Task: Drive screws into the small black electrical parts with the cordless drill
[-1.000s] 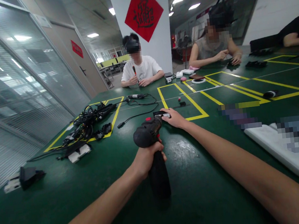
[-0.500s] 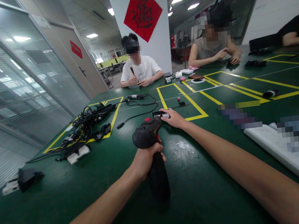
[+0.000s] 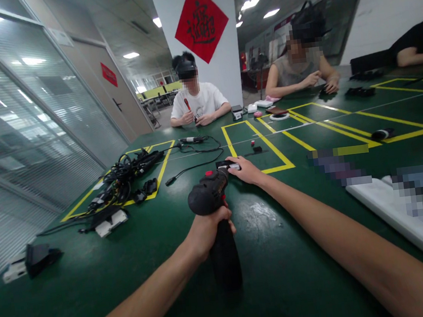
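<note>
Two things are gripped: left fingers (image 3: 222, 212) clamp a drill (image 3: 205, 196), right fingers (image 3: 241, 162) clamp a black-and-white block (image 3: 235, 167).

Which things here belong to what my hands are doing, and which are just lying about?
In use: drill, gripped by your left hand; small part at the drill's front, held by your right hand.
Lying about: tangled cables; two black-and-white pieces, left; large white object, right.

The drill (image 3: 205, 197) looks matt plastic, the counter (image 3: 281, 272) smooth and glossy, the cables (image 3: 136, 165) near its left edge plastic-coated.
</note>
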`<state>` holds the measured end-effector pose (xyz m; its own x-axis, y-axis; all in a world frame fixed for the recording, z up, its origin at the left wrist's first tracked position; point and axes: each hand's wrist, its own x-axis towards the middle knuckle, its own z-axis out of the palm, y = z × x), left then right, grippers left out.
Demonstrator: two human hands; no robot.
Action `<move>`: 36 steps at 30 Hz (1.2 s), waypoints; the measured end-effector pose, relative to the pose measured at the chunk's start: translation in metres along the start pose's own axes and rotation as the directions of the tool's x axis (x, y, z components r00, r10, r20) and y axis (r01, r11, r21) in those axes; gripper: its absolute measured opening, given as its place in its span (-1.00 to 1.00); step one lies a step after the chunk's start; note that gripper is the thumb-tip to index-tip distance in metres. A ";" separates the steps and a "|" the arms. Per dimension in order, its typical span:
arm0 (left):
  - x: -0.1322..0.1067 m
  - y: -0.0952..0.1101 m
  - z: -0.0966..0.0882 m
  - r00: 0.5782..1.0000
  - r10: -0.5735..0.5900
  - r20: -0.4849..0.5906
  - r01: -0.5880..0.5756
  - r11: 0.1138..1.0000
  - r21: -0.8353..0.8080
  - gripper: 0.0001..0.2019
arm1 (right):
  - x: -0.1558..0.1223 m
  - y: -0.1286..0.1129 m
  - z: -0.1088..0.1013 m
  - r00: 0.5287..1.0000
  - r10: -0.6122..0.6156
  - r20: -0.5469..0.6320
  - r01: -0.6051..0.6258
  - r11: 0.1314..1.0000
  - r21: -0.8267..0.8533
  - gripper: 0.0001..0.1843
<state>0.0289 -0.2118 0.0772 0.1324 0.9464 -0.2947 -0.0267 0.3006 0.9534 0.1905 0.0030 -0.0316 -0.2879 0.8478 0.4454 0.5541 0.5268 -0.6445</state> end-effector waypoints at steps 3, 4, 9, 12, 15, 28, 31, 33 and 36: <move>0.000 -0.001 0.000 1.000 0.006 -0.004 -0.006 1.000 -0.002 -0.79 | 0.000 0.001 0.001 1.000 -0.004 -0.007 0.004 1.000 0.008 -0.50; 0.000 -0.001 0.000 1.000 0.007 -0.005 -0.007 1.000 0.000 -0.78 | 0.000 0.001 0.001 1.000 -0.003 -0.009 0.003 1.000 0.010 -0.50; -0.001 0.000 0.000 1.000 0.003 -0.012 -0.003 1.000 0.007 -0.75 | 0.000 0.000 0.001 1.000 -0.007 -0.002 0.007 1.000 0.009 -0.50; -0.001 0.000 0.000 1.000 0.002 -0.009 -0.002 1.000 0.010 -0.75 | 0.000 -0.001 0.001 1.000 -0.005 -0.008 0.005 1.000 0.001 -0.50; -0.001 0.000 0.000 1.000 0.007 -0.009 -0.007 1.000 0.010 -0.75 | 0.000 0.000 0.001 1.000 -0.003 -0.004 0.003 1.000 0.000 -0.49; -0.002 0.001 0.001 1.000 -0.006 -0.003 0.006 1.000 0.010 -0.81 | -0.001 0.000 0.001 1.000 0.011 -0.004 -0.011 1.000 0.003 -0.49; -0.002 0.001 0.001 1.000 -0.008 -0.011 0.008 1.000 0.003 -0.79 | 0.000 0.001 0.002 1.000 0.009 -0.006 -0.009 1.000 0.002 -0.49; -0.002 0.001 0.002 1.000 0.000 -0.018 0.000 1.000 0.003 -0.77 | 0.000 0.001 0.002 1.000 0.007 -0.006 -0.007 1.000 0.000 -0.49; -0.002 0.001 0.002 1.000 0.005 -0.019 -0.004 1.000 0.016 -0.76 | -0.001 0.001 0.001 1.000 -0.004 -0.004 0.004 1.000 -0.001 -0.49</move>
<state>0.0303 -0.2136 0.0791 0.1130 0.9498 -0.2916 -0.0117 0.2947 0.9555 0.1900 0.0030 -0.0330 -0.2869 0.8453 0.4507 0.5535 0.5303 -0.6422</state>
